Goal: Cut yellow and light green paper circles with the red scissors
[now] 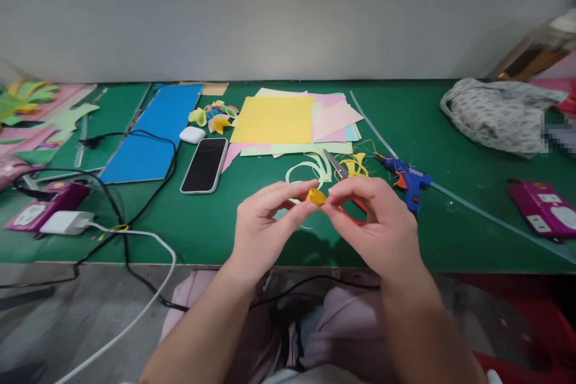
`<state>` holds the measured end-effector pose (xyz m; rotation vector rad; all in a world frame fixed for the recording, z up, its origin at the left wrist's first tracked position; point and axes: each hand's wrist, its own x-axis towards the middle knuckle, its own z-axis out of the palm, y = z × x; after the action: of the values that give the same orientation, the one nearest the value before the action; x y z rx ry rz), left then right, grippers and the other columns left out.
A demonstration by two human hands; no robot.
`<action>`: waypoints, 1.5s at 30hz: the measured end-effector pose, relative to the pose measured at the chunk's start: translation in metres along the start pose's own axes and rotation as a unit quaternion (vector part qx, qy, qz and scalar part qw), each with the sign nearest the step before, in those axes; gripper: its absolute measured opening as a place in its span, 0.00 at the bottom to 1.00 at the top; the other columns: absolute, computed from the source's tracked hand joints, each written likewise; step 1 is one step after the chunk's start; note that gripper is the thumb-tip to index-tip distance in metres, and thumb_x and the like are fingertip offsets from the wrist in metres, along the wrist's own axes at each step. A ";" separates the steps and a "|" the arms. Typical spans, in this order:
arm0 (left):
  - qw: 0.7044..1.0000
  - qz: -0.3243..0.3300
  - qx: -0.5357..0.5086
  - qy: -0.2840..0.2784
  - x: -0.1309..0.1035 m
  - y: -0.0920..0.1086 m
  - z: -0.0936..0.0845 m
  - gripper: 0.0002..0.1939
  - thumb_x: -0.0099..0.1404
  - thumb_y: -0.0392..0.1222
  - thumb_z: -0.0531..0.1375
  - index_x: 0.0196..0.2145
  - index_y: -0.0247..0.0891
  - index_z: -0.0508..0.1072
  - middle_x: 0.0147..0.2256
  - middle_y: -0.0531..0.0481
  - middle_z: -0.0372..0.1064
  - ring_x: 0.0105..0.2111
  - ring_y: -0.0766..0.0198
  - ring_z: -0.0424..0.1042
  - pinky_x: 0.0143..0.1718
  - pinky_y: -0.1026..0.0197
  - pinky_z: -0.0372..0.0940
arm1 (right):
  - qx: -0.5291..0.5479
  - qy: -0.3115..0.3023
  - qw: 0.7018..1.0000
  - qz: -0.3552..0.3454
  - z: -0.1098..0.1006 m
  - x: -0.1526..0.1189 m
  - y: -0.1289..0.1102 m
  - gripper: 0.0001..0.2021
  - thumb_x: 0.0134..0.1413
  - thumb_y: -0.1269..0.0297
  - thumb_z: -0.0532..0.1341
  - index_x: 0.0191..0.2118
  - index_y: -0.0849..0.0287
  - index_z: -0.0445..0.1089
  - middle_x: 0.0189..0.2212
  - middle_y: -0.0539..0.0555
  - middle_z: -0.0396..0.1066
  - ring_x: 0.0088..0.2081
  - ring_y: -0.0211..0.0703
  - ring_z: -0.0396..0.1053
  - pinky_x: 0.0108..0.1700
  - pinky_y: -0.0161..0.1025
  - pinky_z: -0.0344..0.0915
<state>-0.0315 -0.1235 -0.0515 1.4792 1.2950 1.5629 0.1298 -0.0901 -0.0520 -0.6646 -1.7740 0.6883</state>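
A small rolled piece of yellow paper (316,197) is pinched between my two hands, above the front part of the green table. My left hand (272,228) grips its left side between thumb and fingers. From the right, my right hand (378,222) pinches the other end with thumb and forefinger. Just behind the hands lie scissors (335,163) with orange handles, partly hidden by my right hand. Pale green paper strips (315,169) and yellow paper scraps (355,165) lie around the blades.
Stacked coloured paper (274,120) lies at the back, with small paper flowers (218,123) and a phone (204,166) to its left. A blue glue gun (409,180) rests right of my hands. Black and white cables cross the left side near a purple power strip (45,207).
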 end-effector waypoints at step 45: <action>0.944 -0.170 -0.274 0.073 0.001 0.003 0.011 0.05 0.53 0.43 0.71 0.29 0.42 0.81 0.26 0.53 0.77 0.20 0.72 0.72 0.20 0.72 0.69 | 0.015 0.003 0.999 -0.034 0.002 0.003 -0.002 0.10 0.52 0.72 0.70 0.38 0.51 0.74 0.33 0.49 0.75 0.37 0.43 0.73 0.41 0.42 0.71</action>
<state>-0.0202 -0.1206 -0.0490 0.7643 1.0071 1.6392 0.1273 -0.0894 -0.0492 -0.5825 -1.7683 0.6643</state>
